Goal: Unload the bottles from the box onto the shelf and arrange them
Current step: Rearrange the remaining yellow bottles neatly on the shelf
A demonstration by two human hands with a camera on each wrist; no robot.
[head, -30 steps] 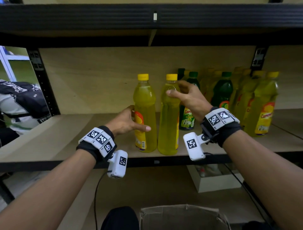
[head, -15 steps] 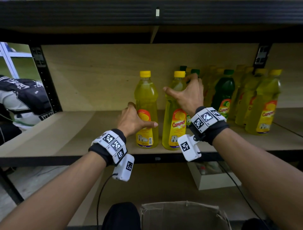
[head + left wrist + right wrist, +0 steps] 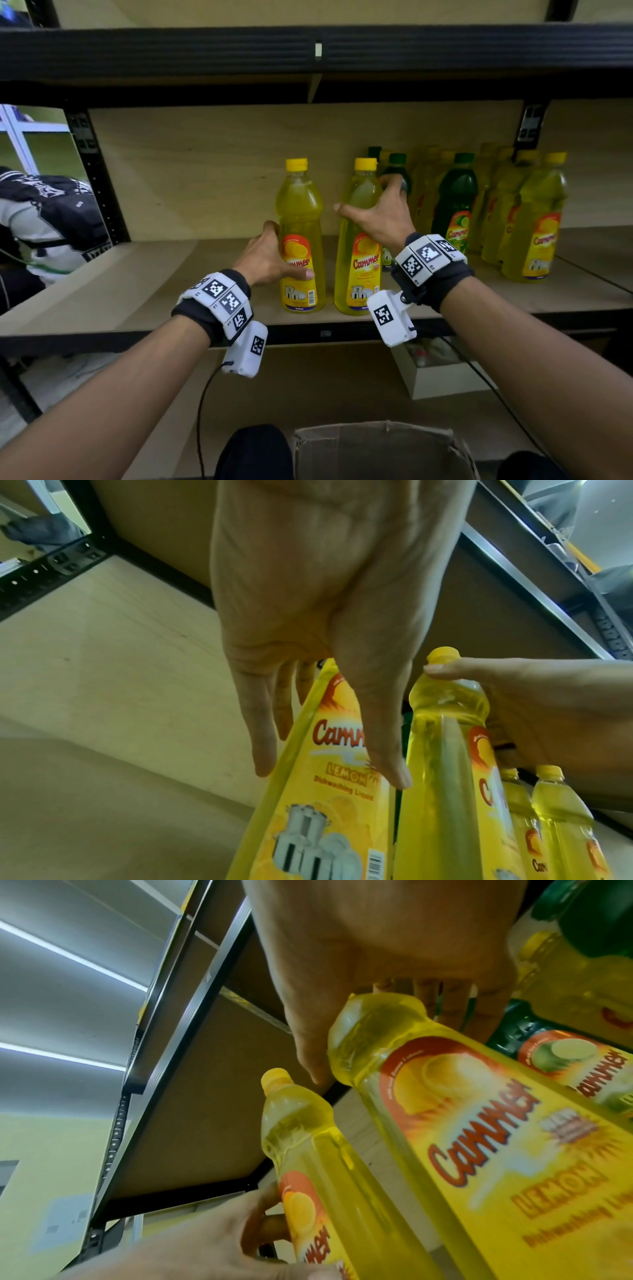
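Two yellow-capped lemon dish-liquid bottles stand upright near the shelf's front edge, labels facing me. My left hand [image 3: 274, 257] grips the left bottle [image 3: 299, 212] at label height, thumb across the front, fingers round the far side. My right hand [image 3: 376, 212] holds the right bottle [image 3: 358, 267] at its shoulder, thumb on the left, fingers behind. The left wrist view shows the left bottle [image 3: 325, 804] between thumb and fingers. In the right wrist view the right bottle [image 3: 479, 1123] fills the middle. The cardboard box [image 3: 376, 448] sits open below me; its inside is hidden.
Several more yellow bottles [image 3: 541, 233] and green bottles [image 3: 457, 205] crowd the shelf's right half. The bare shelf board [image 3: 137, 291] stretches left to a black upright. A black beam [image 3: 205, 51] runs overhead. A white box [image 3: 442, 380] sits on the lower shelf, a backpack [image 3: 51, 212] far left.
Both bottles have been turned so their labels face front instead of sideways. My right hand has slid round behind the right bottle's shoulder. Both hands stay on their bottles.
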